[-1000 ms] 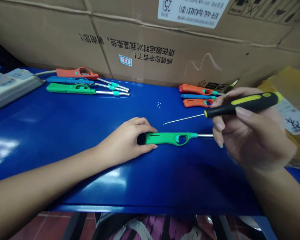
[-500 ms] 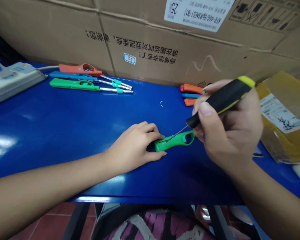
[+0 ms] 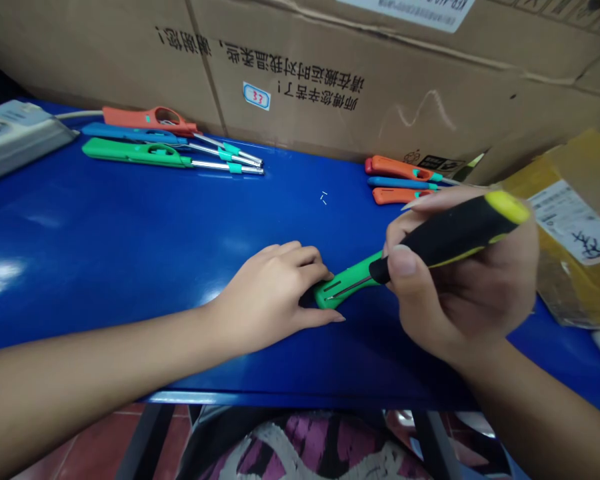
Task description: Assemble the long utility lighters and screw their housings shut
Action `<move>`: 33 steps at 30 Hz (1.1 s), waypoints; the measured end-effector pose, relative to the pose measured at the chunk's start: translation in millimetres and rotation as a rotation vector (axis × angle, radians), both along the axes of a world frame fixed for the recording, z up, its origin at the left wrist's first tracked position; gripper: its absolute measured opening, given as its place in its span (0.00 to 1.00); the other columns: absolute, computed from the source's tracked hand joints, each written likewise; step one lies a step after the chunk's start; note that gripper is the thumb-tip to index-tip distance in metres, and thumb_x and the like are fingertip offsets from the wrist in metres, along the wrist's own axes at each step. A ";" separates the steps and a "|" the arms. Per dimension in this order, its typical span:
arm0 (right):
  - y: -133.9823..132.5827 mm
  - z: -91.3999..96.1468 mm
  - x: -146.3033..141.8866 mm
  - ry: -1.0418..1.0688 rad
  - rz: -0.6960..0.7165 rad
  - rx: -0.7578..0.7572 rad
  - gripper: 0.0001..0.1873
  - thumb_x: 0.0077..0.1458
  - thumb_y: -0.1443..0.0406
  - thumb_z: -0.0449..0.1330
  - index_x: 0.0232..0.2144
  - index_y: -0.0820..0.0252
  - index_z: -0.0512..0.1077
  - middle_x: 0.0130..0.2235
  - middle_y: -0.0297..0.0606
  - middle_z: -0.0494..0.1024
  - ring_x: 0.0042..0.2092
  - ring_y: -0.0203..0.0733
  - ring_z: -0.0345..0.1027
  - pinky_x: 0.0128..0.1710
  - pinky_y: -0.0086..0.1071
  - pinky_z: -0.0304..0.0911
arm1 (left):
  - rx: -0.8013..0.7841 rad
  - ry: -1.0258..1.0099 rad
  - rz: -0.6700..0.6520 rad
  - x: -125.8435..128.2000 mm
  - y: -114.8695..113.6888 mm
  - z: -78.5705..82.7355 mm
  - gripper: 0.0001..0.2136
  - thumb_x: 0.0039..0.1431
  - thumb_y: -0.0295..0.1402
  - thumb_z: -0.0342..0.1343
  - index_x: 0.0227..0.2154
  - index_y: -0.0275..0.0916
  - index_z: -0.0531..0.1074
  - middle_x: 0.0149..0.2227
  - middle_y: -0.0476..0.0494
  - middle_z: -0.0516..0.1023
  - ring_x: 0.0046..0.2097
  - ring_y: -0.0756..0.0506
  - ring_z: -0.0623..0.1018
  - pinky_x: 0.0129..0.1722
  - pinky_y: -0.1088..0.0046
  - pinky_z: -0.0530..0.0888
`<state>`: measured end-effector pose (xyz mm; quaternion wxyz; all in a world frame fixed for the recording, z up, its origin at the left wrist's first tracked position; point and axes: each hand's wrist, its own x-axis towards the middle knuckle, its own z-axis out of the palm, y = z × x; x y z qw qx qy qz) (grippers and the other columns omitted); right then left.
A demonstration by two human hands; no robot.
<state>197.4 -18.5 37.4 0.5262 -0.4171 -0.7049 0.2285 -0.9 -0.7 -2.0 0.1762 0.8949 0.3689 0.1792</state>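
Note:
A green long-nosed lighter (image 3: 347, 283) lies on the blue table (image 3: 130, 253), tilted up to the right. My left hand (image 3: 275, 293) is closed around its butt end and pins it down. My right hand (image 3: 460, 280) grips a black and yellow screwdriver (image 3: 455, 233). The thin metal tip of the screwdriver rests on the lighter's body near the butt end. My right hand hides the lighter's trigger part and metal nose.
Three lighters, red, blue and green (image 3: 150, 137), lie at the back left. Three more lighters (image 3: 400, 180) lie at the back right. Large cardboard boxes (image 3: 330, 73) wall off the back. A white power strip (image 3: 15, 137) sits far left, a yellowish parcel (image 3: 570, 233) at right.
My right hand swung the screwdriver down from above the table until its tip met the green lighter. The lighter turned from level to tilted, and my right hand now covers more of it.

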 end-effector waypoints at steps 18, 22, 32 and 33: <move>0.7 -4.2 -0.4 0.031 0.049 -0.035 0.19 0.56 0.63 0.67 0.49 0.43 0.70 0.42 0.36 0.74 0.34 0.43 0.71 0.32 0.41 0.71 | 0.036 0.009 0.006 0.5 -0.8 -1.1 0.19 0.62 0.51 0.58 0.40 0.38 0.77 0.37 0.45 0.75 0.40 0.42 0.73 0.39 0.65 0.68; 1.5 -3.5 -0.6 0.020 0.072 -0.029 0.19 0.56 0.63 0.67 0.48 0.44 0.69 0.40 0.35 0.74 0.33 0.41 0.70 0.32 0.40 0.70 | 0.051 0.008 0.010 0.7 -0.6 -1.7 0.19 0.62 0.51 0.58 0.40 0.38 0.77 0.36 0.45 0.74 0.39 0.42 0.73 0.38 0.65 0.67; -1.5 -2.9 -0.1 0.034 0.051 -0.026 0.15 0.57 0.60 0.66 0.47 0.44 0.70 0.43 0.39 0.74 0.32 0.41 0.71 0.28 0.40 0.73 | 0.023 -0.001 0.002 -0.1 -1.4 -0.7 0.18 0.62 0.50 0.59 0.40 0.38 0.76 0.38 0.46 0.75 0.40 0.42 0.73 0.39 0.65 0.68; -1.6 -2.9 -0.2 0.036 0.044 -0.023 0.15 0.57 0.60 0.66 0.47 0.44 0.70 0.43 0.39 0.74 0.32 0.42 0.71 0.29 0.41 0.74 | 0.018 -0.002 0.001 -0.1 -1.1 -0.7 0.18 0.62 0.50 0.59 0.40 0.38 0.76 0.38 0.46 0.75 0.40 0.42 0.73 0.39 0.65 0.68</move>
